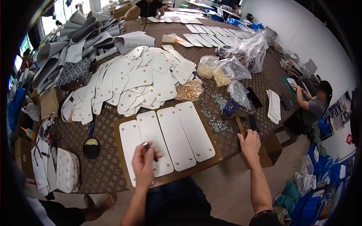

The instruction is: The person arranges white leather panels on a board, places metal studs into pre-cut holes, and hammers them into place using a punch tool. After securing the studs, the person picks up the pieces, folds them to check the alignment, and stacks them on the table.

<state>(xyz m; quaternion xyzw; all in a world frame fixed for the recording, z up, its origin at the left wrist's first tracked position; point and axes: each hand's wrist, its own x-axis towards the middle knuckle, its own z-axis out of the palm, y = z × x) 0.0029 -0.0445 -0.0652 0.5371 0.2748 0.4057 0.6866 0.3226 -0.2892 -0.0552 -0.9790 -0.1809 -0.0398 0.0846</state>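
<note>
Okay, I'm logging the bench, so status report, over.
Left hand gripping small metal tool over white panels. Right hand at hammer. Blue pliers and loose metal bits near hammer.

Blurred and cropped details

The left grip [143,161] is blurred and hides part of a metal tool [145,144]. The top edge cuts off a person's head [150,7]. Wall papers [338,112] at right are too small to read.

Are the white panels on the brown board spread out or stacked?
Spread: the four white panels lie side by side on the brown board, faces showing.
</note>
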